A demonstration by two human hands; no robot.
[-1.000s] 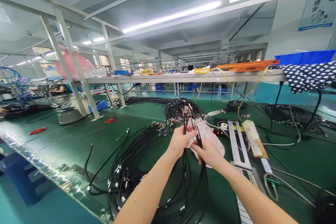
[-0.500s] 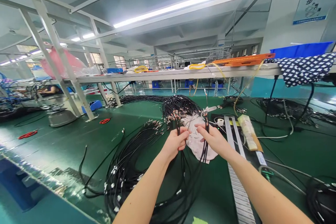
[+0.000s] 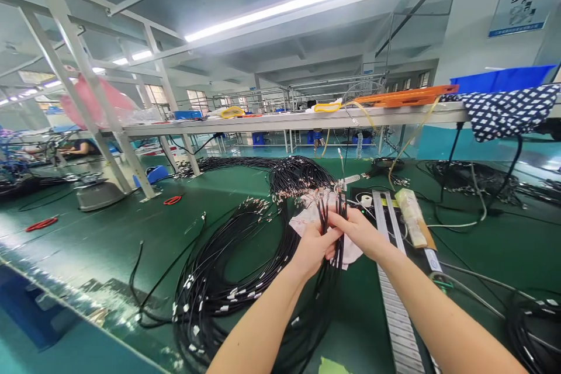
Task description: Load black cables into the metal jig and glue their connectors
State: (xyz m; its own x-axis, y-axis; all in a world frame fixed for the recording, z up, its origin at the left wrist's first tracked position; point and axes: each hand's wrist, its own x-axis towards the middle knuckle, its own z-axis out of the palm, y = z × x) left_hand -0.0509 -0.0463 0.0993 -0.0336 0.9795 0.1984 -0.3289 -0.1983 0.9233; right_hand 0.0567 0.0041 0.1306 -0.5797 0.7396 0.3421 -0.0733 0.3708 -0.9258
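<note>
My left hand (image 3: pixel 313 248) and my right hand (image 3: pixel 362 232) are closed together around a bunch of thin black cables (image 3: pixel 331 210), held upright with the metal connector ends at the top. The cables hang down from my hands into a large loose coil of black cables (image 3: pixel 228 286) on the green bench mat. A pale cloth (image 3: pixel 307 223) lies on the bench right behind my hands.
A metal ruler rail (image 3: pixel 394 310) runs along the bench right of my hands, with a wrapped pale roll (image 3: pixel 411 216) beside it. More cable coils (image 3: pixel 298 174) lie further back. A long shelf (image 3: pixel 280 124) carries an orange tray (image 3: pixel 407 95) and dotted cloth (image 3: pixel 508 108).
My hands had drawn apart, each with part of the cables. They have come back together on one bunch, slightly right and lower than at first.
</note>
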